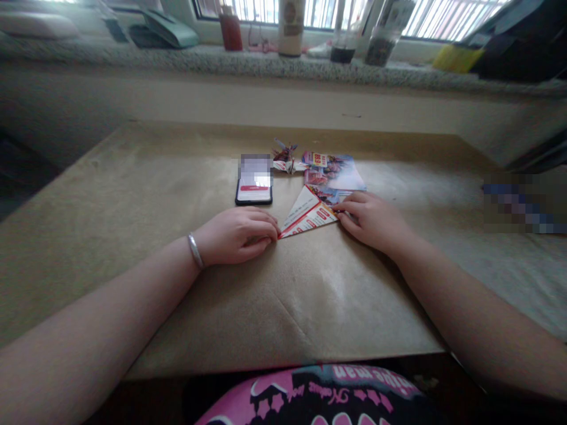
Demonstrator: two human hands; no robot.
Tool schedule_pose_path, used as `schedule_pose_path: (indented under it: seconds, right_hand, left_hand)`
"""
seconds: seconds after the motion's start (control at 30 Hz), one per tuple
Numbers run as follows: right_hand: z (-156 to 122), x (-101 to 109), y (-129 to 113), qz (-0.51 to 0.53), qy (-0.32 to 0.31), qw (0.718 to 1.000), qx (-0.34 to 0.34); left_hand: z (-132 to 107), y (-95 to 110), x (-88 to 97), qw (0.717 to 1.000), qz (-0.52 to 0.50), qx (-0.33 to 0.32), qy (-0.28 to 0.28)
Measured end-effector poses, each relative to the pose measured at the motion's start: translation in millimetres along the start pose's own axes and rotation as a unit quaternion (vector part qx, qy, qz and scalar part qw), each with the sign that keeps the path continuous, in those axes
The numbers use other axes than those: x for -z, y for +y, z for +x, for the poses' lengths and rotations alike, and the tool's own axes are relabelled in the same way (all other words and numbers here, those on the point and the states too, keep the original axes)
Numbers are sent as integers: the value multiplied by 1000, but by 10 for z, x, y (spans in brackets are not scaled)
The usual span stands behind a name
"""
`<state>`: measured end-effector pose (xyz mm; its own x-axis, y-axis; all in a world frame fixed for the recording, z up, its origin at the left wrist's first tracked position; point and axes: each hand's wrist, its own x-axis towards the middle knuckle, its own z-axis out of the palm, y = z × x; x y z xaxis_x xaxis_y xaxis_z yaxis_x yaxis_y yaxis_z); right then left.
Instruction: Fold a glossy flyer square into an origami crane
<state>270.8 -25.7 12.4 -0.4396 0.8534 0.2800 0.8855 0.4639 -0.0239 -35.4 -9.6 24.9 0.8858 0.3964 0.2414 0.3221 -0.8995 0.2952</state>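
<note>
The folding looks to be at an early stage. The printed sheet (309, 216) is already folded to a flat triangle with a red edge, but it has no further shape yet. It lies in the centre of the frame on the tabletop (133, 195), which is covered with brown paper.

The left hand (237, 236) has its fingers (266, 227) curled, with the tips on the lower left corner of the triangle. Whether they pinch the corner or only press it, I cannot tell. The right hand (374, 221) lays its fingers (349, 206) loosely spread on the right corner and holds it flat without gripping.

A small folded figure (284, 158) (probably finished) stands just above the centre, beside a colourful flyer (339, 171). Compared with it, I judge that many folds are left. The triangle seems thin and glossy, with sharp creases. A phone (254, 180) lies near it, to the upper left.
</note>
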Motion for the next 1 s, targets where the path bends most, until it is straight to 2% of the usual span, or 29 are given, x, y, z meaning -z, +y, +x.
schedule_pose_path:
  seconds: [0.2, 0.4, 0.57, 0.73, 0.9, 1.0]
  right_hand:
    - [59, -89, -66, 29, 3, 1000, 5]
    - [92, -144, -52, 50, 17, 999, -6]
    - [105, -155, -51, 55, 22, 998, -9]
    - [114, -190, -19, 73, 21, 997, -7]
    - [122, -204, 1, 152, 55, 987, -20]
    - [120, -192, 6, 237, 43, 969, -62]
  left_hand:
    - [40, 55, -24, 999, -11, -24, 20]
    - [55, 5, -132, 999, -9, -6, 36]
    - [76, -48, -191, 997, 38, 32, 50]
    - [75, -79, -193, 995, 91, 40, 24]
    - [70, -78, -196, 995, 87, 42, 13]
    - [80, -59, -195, 995, 91, 43, 12]
